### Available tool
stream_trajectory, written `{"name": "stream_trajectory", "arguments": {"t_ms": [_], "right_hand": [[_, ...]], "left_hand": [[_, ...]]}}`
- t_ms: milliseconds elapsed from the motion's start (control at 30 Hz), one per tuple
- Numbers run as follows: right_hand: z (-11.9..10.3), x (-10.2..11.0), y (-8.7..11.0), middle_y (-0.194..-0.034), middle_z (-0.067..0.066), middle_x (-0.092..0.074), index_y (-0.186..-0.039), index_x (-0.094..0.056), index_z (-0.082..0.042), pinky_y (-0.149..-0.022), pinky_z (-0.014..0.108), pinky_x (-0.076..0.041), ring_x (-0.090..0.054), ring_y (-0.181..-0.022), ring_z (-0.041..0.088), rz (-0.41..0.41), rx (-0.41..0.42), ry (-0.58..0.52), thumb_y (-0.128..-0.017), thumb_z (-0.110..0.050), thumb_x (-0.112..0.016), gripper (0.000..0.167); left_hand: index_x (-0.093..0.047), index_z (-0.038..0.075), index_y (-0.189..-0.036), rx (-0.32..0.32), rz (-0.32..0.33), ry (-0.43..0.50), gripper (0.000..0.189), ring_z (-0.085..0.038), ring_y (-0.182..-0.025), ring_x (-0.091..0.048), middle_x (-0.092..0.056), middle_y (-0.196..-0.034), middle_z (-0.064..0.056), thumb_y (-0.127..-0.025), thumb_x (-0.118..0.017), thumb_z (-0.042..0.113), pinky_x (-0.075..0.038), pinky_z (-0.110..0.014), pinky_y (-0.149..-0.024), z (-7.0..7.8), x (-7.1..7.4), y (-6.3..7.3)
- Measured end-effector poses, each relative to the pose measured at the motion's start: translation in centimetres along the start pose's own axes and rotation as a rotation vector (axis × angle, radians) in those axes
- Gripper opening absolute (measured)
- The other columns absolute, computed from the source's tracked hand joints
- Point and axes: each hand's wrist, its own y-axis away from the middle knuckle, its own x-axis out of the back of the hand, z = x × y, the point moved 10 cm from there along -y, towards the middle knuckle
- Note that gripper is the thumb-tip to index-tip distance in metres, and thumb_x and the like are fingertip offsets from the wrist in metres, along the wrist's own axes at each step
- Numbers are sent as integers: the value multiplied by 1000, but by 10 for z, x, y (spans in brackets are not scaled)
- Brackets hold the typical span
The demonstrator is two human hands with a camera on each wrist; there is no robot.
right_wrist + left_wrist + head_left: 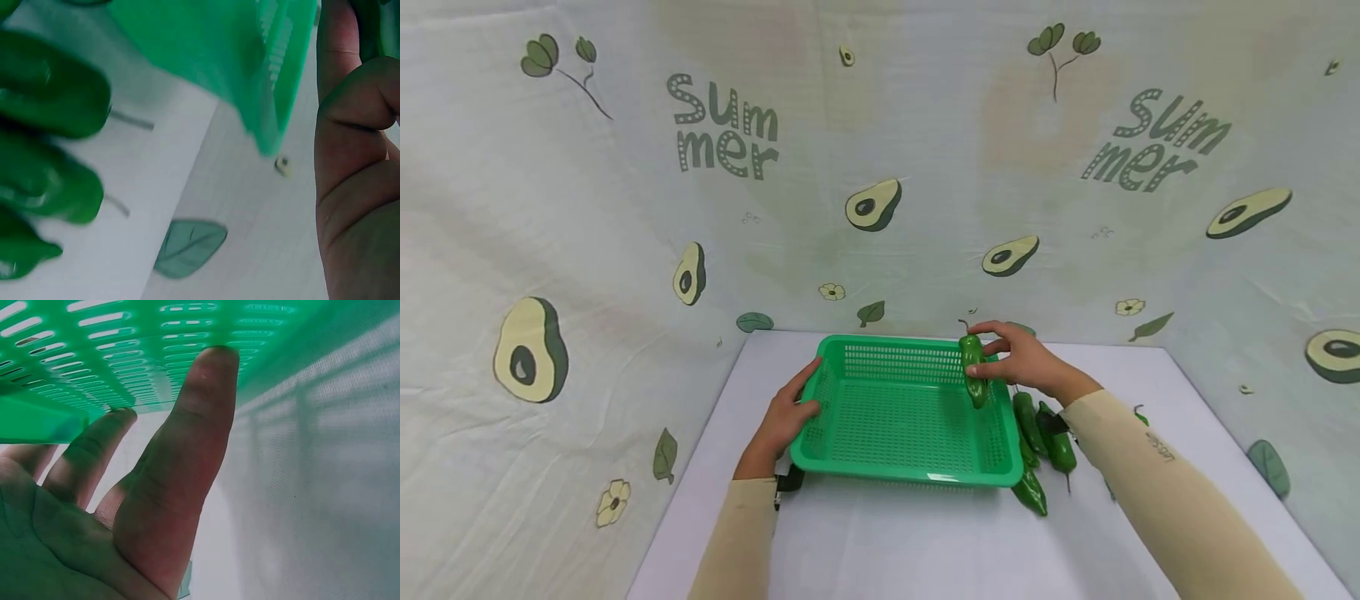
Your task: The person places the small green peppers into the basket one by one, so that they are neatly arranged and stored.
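A green plastic basket (895,479) with slotted walls sits at the middle of the table. My left hand (782,421) holds its left side, thumb over the rim. In the left wrist view, the fingers (209,394) meet the slotted green plastic. Over the basket's far right corner, my right hand (1018,358) pinches a glossy green pepper (972,358) between thumb and fingers, its stem upward. Only a sliver of that pepper shows at the edge of the right wrist view. More green peppers (1060,450) lie right of the basket, partly hidden under the right forearm.
The white table (887,550) is bounded by hanging cloth (925,125) printed with avocados and leaves at the back and both sides. Another pepper (1141,417) lies farther right, beyond the forearm. In the right wrist view, several peppers (50,87) lie side by side.
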Motion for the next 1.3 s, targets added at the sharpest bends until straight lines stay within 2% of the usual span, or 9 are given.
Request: {"name": "stream_trajectory", "arguments": {"t_ms": [167,367,533,667,800,900,1000,1167,1300], "right_hand": [[-19,-28,-19,-139,19,-62,-154,-51,-28,-80,53,-57,-60,-127,36,-22,47,9,-86,-43,-87,78],[-41,-60,-41,-130,17,-67,-152,-52,-29,-76,48,-59,-68,-113,32,-61,78,-56,-85,-40,-89,77],[-54,-80,-57,-129,14,-67,-152,-52,-31,-79,56,-58,-70,-106,28,-75,111,-90,-86,-40,-89,76],[-62,-98,-69,-130,13,-66,-150,-52,-33,-82,61,-56,-70,-108,29,-92,120,-135,-86,-39,-89,75],[-68,-118,-82,-131,11,-65,-150,-52,-32,-79,54,-58,-67,-111,28,-80,125,-154,-84,-40,-90,77],[-72,-137,-90,-131,12,-64,-153,-49,-28,-77,48,-58,-67,-109,27,-105,134,-153,-84,-42,-90,82],[-76,-154,-93,-129,13,-65,-156,-47,-24,-78,48,-58,-69,-106,28,-142,148,-152,-85,-41,-89,84],[-82,-166,-97,-127,12,-66,-154,-48,-20,-80,51,-59,-70,-105,30,-152,174,-174,-85,-38,-89,83],[-80,-174,-99,-125,11,-67,-154,-49,-21,-73,44,-58,-69,-104,28,-163,167,-163,-83,-40,-90,84]], "left_hand": [[-41,50,-160,-2,11,-13,89,-37,-114,-57,-50,-156,-13,-83,-59,9,-53,-42,-76,2,1,1],[-41,49,-160,11,15,2,89,-36,-114,-58,-51,-156,-13,-83,-60,9,-54,-41,-75,1,0,-1],[-42,51,-159,6,19,23,89,-36,-110,-60,-53,-153,-14,-83,-60,9,-55,-42,-73,4,0,-2],[-42,51,-159,1,22,31,89,-35,-109,-60,-55,-152,-15,-82,-61,9,-55,-42,-73,7,1,-2],[-44,50,-158,-1,37,34,88,-34,-109,-60,-57,-149,-15,-83,-61,9,-55,-42,-74,7,3,-1],[-45,48,-158,6,41,40,86,-33,-106,-62,-60,-146,-16,-84,-61,8,-55,-42,-73,3,4,2],[-45,46,-159,13,37,38,84,-32,-104,-64,-61,-144,-17,-85,-60,8,-55,-42,-72,1,3,6],[-46,44,-159,1,31,29,83,-31,-105,-65,-62,-144,-16,-85,-60,9,-55,-41,-74,2,-1,9],[-46,43,-159,-6,24,40,83,-30,-103,-67,-62,-144,-16,-84,-60,9,-56,-41,-74,4,-2,7]]}}
